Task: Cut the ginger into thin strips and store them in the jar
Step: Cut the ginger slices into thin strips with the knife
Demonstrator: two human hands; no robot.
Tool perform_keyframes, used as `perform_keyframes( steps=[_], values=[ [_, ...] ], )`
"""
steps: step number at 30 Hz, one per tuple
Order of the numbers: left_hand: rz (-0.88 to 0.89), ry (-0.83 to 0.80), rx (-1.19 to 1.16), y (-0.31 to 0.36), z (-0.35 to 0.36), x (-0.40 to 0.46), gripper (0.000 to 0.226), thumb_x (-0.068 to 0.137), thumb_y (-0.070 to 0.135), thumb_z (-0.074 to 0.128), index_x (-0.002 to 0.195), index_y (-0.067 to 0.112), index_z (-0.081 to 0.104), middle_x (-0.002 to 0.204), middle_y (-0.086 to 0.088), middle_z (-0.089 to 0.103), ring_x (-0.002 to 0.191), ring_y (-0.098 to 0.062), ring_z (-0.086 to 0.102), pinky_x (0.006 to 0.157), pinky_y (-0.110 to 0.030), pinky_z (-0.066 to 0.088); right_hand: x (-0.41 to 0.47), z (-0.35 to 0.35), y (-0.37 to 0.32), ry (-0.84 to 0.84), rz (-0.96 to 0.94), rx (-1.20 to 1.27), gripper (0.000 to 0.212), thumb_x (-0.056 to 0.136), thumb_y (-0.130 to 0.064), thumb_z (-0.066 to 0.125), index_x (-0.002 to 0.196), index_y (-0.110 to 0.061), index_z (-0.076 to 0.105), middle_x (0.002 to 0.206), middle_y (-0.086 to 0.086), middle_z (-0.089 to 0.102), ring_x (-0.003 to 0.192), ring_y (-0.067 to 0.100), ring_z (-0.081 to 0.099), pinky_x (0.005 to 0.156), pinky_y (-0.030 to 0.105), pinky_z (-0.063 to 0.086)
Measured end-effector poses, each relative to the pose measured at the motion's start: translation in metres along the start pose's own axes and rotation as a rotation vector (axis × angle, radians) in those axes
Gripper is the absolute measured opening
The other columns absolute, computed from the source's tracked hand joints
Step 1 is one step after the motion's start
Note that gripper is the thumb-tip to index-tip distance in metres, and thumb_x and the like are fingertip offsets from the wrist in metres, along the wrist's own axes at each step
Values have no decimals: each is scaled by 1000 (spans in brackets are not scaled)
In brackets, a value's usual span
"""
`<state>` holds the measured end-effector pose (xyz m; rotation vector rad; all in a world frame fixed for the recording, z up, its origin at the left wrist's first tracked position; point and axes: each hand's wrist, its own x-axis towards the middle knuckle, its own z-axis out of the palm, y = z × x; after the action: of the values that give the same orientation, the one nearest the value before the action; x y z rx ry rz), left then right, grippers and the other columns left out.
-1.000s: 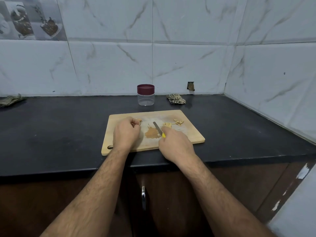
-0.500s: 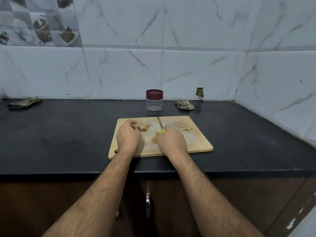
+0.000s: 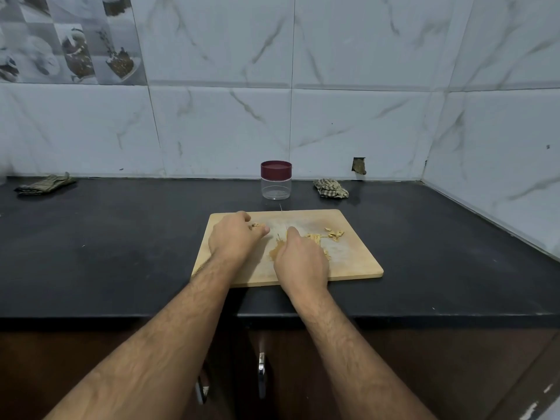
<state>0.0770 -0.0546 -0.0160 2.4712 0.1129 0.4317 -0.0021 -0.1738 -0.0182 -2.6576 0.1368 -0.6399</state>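
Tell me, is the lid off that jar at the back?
No, the maroon lid sits on the clear jar behind the cutting board.

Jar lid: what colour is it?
Dark maroon; the jar lid shows clearly in the head view.

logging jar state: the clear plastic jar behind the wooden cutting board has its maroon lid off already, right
Not quite. In the head view the clear plastic jar does stand behind the wooden cutting board, but its maroon lid is still on, not off.
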Motion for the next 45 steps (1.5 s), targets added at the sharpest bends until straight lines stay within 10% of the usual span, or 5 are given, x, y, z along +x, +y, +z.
perform_keyframes(
  steps=[16,40,45],
  values=[
    [205,-130,-339,-22,-15,-7,48,82,11,76,127,18,63,103,14,65,89,-3,63,82,-15,47,-2,0,2,73,-26,52,32,102,-22,38,131,-16,51,101,4,68,94,26,64,63,33,36],
    [183,-108,-322,-28,-12,-19,39,76,22,84,112,25,70,103,13,70,88,-4,64,84,-24,49,-16,-17,2,6,-92,211,51,102,-24,38,152,-33,33,87,-1,63,78,19,52,65,33,39],
    [170,-132,-331,-27,-12,-17,36,78,22,83,111,26,71,100,14,70,84,0,63,79,-20,46,-20,-35,6,-131,-114,97,49,100,-23,39,146,-37,42,118,-2,69,108,23,60,83,36,48]
  ],
)
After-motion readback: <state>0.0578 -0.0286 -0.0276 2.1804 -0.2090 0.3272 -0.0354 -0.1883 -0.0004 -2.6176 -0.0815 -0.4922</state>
